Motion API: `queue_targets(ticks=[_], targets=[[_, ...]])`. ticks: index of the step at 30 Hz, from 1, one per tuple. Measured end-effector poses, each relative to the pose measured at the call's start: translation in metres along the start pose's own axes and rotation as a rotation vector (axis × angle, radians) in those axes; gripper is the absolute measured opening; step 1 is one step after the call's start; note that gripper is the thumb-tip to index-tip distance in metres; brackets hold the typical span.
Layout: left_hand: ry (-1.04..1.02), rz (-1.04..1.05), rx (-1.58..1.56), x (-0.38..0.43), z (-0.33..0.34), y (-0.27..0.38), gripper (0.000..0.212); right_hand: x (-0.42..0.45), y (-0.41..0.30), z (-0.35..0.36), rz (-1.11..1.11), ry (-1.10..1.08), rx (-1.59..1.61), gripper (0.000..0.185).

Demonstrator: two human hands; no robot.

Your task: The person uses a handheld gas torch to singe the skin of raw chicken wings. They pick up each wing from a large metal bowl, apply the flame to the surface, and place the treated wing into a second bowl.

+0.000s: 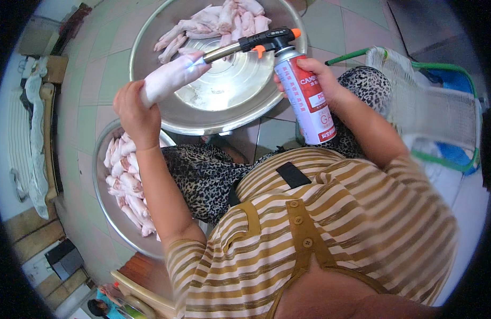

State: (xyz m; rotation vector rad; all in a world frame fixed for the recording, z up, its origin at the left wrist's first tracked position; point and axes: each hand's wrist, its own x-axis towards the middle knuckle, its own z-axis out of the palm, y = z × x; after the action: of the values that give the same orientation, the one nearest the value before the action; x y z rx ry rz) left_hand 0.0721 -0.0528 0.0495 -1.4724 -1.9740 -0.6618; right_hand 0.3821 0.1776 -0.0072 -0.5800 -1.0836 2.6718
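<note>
My left hand [138,115] grips one end of a pale pig's trotter [171,77], held up over the near left rim of a large steel basin [245,113]. Around a red and white gas canister [307,99] closes my right hand [315,79]. A black torch head [267,40] with orange parts is fitted on the canister. Its metal nozzle [221,53] points left at the trotter's far end, where a bluish glow shows. More trotters [225,20] lie heaped at the far side inside that basin.
A second steel basin [104,207] at the left holds many trotters [128,183]. At the right stands a green-framed chair [437,103] with woven webbing. A wooden chair [145,293] and another person [104,305] are at the lower left. Boxes [56,68] stand along the left.
</note>
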Motion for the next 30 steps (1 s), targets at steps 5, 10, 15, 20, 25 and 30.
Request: queue_targets(ticks=[5,10,15,20,25,30], targets=[[-0.042,-0.014,0.027,0.0007,-0.0014,0.0011,0.042,-0.0014,-0.0002,0.0018,-0.007,-0.006,-0.011,0.051],[-0.033,-0.036,0.024,-0.0021,-0.0007,0.0020,0.046,-0.0031,-0.0016,0.0038,0.009,-0.021,-0.009,0.050],[-0.031,-0.036,-0.005,-0.0039,-0.0014,0.0016,0.046,-0.0019,-0.0026,0.0044,0.000,-0.050,-0.015,0.050],[-0.039,-0.046,0.006,-0.0036,-0.0029,0.0030,0.044,-0.0036,-0.0027,0.0080,0.000,-0.024,-0.029,0.054],[-0.027,-0.023,-0.009,-0.0024,-0.0037,0.0036,0.044,-0.0047,-0.0040,0.0083,-0.010,-0.044,-0.049,0.053],[-0.022,-0.030,0.002,-0.0030,-0.0031,0.0047,0.043,-0.0064,-0.0041,0.0096,-0.008,0.009,-0.029,0.050]])
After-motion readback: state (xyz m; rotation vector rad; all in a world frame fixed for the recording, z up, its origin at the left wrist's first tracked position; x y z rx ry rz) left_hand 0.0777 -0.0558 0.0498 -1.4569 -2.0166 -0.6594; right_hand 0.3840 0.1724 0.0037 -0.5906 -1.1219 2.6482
